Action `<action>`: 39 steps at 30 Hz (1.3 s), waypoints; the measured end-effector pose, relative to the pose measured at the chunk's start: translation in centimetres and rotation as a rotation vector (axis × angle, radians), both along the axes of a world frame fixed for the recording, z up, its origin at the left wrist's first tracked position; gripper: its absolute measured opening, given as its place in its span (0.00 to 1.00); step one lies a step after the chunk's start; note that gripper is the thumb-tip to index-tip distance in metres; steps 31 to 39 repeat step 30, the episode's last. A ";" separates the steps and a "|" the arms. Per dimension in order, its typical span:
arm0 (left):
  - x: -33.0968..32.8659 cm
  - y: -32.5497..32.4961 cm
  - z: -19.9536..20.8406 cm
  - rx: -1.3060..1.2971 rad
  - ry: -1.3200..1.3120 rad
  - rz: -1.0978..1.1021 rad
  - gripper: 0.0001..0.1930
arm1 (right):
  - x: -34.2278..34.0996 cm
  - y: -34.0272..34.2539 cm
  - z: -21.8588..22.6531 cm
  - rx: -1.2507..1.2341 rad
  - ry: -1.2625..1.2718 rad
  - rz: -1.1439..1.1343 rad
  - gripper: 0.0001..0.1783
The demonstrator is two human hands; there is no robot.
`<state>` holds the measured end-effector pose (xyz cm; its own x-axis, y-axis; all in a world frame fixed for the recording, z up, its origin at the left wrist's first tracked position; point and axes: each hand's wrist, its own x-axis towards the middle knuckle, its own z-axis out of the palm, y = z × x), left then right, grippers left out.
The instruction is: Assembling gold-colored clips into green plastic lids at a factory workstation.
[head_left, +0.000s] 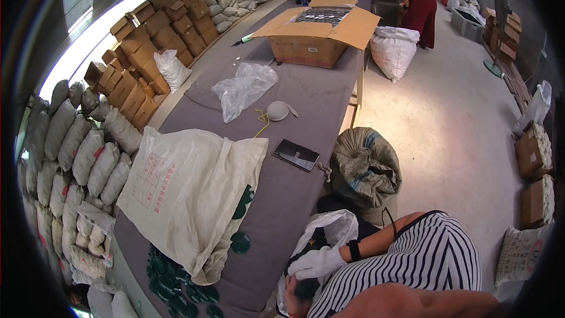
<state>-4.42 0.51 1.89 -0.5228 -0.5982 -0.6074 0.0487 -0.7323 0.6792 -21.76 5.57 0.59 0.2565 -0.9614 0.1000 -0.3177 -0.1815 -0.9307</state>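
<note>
At the lower right, my right hand, in a white knit glove with a black wristband, is curled over the mouth of a white plastic bag. My bare left hand is just below it, fingers bent. Between them is something dark green, too covered to identify. Dark contents show inside the bag. On the table to the left, a large cream woven sack lies on its side, with many dark green discs spilled from it. One single disc is apart, beside the sack.
On the grey-covered table are a phone, a white dust mask, clear plastic and an open carton. An olive sack stands beside it. Stacked sacks line the left; a person stands far off.
</note>
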 end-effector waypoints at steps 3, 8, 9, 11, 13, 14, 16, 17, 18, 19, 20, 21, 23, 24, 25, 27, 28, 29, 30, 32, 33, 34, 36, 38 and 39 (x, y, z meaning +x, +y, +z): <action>0.6 0.1 -0.7 0.011 0.048 0.030 0.22 | 0.5 0.5 2.0 0.068 0.071 0.012 0.21; 2.4 1.0 -1.8 0.050 0.108 0.104 0.22 | 1.6 0.4 3.6 0.138 0.312 0.074 0.22; 3.1 1.7 -1.9 0.065 0.112 0.141 0.22 | 1.9 0.3 4.0 0.125 0.365 0.086 0.22; 4.4 2.4 -2.1 0.021 0.178 0.163 0.25 | 1.9 -0.6 2.4 0.108 0.260 0.077 0.21; 4.8 0.9 -1.7 0.148 0.364 0.138 0.30 | 0.9 -0.7 3.6 0.045 0.064 -0.011 0.21; 4.8 0.0 -1.9 0.248 0.456 0.193 0.31 | 0.5 -1.1 5.0 0.101 0.040 -0.005 0.20; 3.4 -1.0 -1.1 0.206 0.487 0.172 0.33 | 0.1 -1.9 5.4 0.072 -0.067 0.008 0.19; 2.8 -1.3 -0.4 0.138 0.490 0.168 0.31 | 0.3 -2.3 5.5 0.019 -0.046 0.012 0.18; 2.7 -1.4 0.0 0.118 0.495 0.206 0.30 | 0.7 -2.2 6.1 0.074 -0.118 -0.002 0.18; 2.9 -1.5 0.1 0.092 0.507 0.232 0.29 | 1.1 -2.1 6.4 0.125 -0.176 -0.027 0.19; 3.2 -1.5 0.2 0.032 0.491 0.237 0.27 | 1.3 -2.2 6.2 0.168 -0.173 0.010 0.19; 3.4 -1.4 0.4 -0.030 0.481 0.227 0.26 | 1.5 -2.3 6.0 0.204 -0.163 0.036 0.20; 3.8 -1.1 1.3 -0.042 0.440 0.270 0.24 | 1.9 -2.1 5.8 0.138 -0.134 0.063 0.20; 4.1 -1.0 1.6 -0.054 0.414 0.225 0.23 | 1.9 -2.2 5.8 0.108 -0.090 0.090 0.20; 4.2 -0.6 1.9 -0.060 0.389 0.171 0.22 | 2.1 -1.9 5.7 0.082 -0.046 0.108 0.20; 4.5 -0.5 2.6 -0.030 0.338 0.183 0.21 | 2.0 -2.0 6.0 -0.064 0.044 0.088 0.21; 4.8 -0.5 2.5 0.054 0.353 0.150 0.22 | 1.6 -2.3 7.0 -0.241 0.289 0.160 0.23; 5.1 -0.6 2.2 0.138 0.368 0.116 0.22 | 1.3 -2.7 7.4 -0.418 0.534 0.232 0.25; 5.1 -0.4 2.1 0.144 0.370 0.120 0.22 | 1.2 -3.2 6.2 -0.612 0.603 0.255 0.30; 5.1 -0.4 2.1 0.144 0.370 0.120 0.22 | 1.2 -3.2 6.2 -0.612 0.603 0.255 0.30; 5.1 -0.4 2.1 0.144 0.370 0.120 0.22 | 1.2 -3.2 6.2 -0.612 0.603 0.255 0.30; 5.1 -0.4 2.1 0.144 0.370 0.120 0.22 | 1.2 -3.2 6.2 -0.612 0.603 0.255 0.30; 5.1 -0.4 2.1 0.144 0.370 0.120 0.22 | 1.2 -3.2 6.2 -0.612 0.603 0.255 0.30; 5.1 -0.4 2.1 0.144 0.370 0.120 0.22 | 1.2 -3.2 6.2 -0.612 0.603 0.255 0.30; 5.1 -0.4 2.1 0.144 0.370 0.120 0.22 | 1.2 -3.2 6.2 -0.612 0.603 0.255 0.30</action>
